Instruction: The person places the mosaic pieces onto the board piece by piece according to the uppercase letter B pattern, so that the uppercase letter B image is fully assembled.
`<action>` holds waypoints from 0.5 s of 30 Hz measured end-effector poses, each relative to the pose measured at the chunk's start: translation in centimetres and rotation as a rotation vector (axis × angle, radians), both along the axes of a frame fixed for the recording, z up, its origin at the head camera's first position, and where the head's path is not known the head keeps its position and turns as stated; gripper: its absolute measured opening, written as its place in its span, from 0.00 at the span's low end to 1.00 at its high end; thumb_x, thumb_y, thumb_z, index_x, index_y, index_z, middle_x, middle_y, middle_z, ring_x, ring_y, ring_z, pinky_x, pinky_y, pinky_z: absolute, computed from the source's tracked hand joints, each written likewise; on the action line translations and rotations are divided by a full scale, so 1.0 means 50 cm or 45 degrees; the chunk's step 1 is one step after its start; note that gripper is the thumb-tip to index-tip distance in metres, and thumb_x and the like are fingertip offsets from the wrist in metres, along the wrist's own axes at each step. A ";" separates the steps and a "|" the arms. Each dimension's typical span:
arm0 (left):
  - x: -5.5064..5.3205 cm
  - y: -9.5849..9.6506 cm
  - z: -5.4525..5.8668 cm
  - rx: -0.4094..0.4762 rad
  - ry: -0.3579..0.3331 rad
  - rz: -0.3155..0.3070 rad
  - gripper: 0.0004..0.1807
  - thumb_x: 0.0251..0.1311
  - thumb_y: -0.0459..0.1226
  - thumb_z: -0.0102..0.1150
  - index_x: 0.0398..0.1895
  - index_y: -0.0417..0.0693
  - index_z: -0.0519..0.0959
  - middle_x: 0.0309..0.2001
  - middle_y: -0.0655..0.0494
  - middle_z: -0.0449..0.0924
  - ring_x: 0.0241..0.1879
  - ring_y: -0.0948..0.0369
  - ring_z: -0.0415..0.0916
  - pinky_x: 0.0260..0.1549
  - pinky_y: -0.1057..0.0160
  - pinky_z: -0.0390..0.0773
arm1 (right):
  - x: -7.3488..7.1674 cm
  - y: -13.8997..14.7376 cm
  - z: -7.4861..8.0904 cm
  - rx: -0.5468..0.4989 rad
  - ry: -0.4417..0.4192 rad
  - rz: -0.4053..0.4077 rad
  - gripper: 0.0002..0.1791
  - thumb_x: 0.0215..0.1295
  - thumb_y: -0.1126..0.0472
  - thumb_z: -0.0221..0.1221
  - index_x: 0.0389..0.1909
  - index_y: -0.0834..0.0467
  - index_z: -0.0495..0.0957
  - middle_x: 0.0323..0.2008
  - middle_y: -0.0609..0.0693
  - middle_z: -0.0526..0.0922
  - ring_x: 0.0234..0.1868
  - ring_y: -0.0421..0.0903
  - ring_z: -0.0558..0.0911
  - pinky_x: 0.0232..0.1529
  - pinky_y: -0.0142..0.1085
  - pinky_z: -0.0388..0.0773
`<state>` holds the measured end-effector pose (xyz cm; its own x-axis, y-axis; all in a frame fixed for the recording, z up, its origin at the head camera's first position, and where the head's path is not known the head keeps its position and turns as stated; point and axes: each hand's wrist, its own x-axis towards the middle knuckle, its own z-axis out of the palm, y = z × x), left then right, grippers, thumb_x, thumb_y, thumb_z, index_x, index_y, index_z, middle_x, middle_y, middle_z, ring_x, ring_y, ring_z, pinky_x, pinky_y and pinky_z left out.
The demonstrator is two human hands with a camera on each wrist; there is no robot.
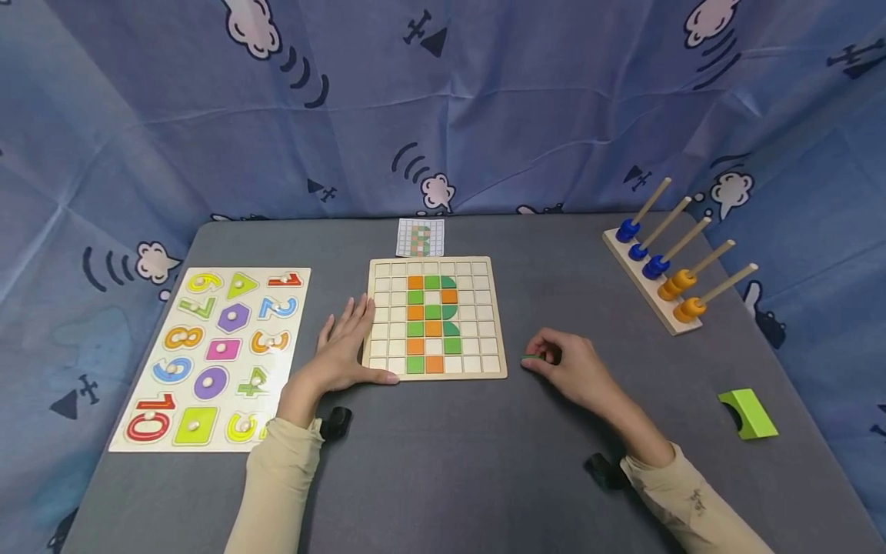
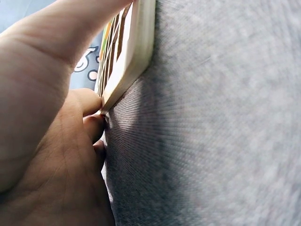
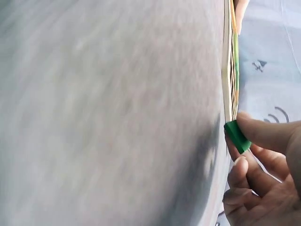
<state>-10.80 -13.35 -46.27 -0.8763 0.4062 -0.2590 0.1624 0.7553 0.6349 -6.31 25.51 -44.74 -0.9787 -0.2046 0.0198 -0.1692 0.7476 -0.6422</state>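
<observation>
A wooden grid board (image 1: pixel 477 308) lies mid-table, with orange, light green and dark green tiles (image 1: pixel 451 345) set in several of its squares. My left hand (image 1: pixel 339 354) rests against the board's left edge, fingers spread straight along the side and thumb at the near corner. In the left wrist view the fingertips touch the board's rim (image 2: pixel 127 77). Right of the board, my right hand (image 1: pixel 571 369) pinches a small dark green tile (image 3: pixel 237 136) between thumb and fingers, just above the table. Part of that tile is hidden by the thumb.
A printed pattern card (image 1: pixel 420 237) lies behind the board. To the left is a number-and-shape puzzle (image 1: pixel 231 369), partly under the left forearm. A peg stand with blue and orange beads (image 1: pixel 654 285) stands at the back right, and a green arch block (image 1: pixel 751 414) sits at the right.
</observation>
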 end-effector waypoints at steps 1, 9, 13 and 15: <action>0.001 0.000 0.001 -0.001 0.000 0.000 0.75 0.52 0.55 0.82 0.88 0.43 0.35 0.88 0.47 0.28 0.87 0.46 0.22 0.81 0.37 0.25 | -0.001 -0.005 -0.001 -0.017 0.008 0.002 0.06 0.65 0.65 0.73 0.37 0.55 0.85 0.27 0.46 0.82 0.28 0.40 0.74 0.31 0.32 0.70; 0.002 0.000 0.001 0.003 -0.006 0.004 0.75 0.52 0.56 0.82 0.88 0.43 0.35 0.88 0.47 0.28 0.87 0.46 0.22 0.81 0.37 0.25 | -0.012 -0.050 -0.001 -0.076 0.048 0.017 0.09 0.67 0.68 0.70 0.47 0.59 0.89 0.34 0.50 0.85 0.28 0.40 0.75 0.31 0.32 0.73; 0.003 0.001 0.003 -0.005 -0.003 0.008 0.75 0.51 0.56 0.82 0.88 0.44 0.35 0.88 0.47 0.28 0.87 0.47 0.22 0.82 0.37 0.26 | -0.014 -0.072 0.003 -0.147 0.033 0.026 0.07 0.67 0.68 0.70 0.45 0.59 0.90 0.37 0.51 0.86 0.31 0.40 0.80 0.33 0.31 0.78; 0.003 0.002 0.003 -0.013 0.000 0.007 0.75 0.51 0.56 0.82 0.88 0.44 0.35 0.88 0.47 0.28 0.87 0.47 0.22 0.82 0.37 0.26 | -0.015 -0.083 0.004 -0.172 0.012 0.031 0.07 0.68 0.69 0.69 0.44 0.59 0.89 0.38 0.51 0.86 0.32 0.39 0.81 0.34 0.30 0.79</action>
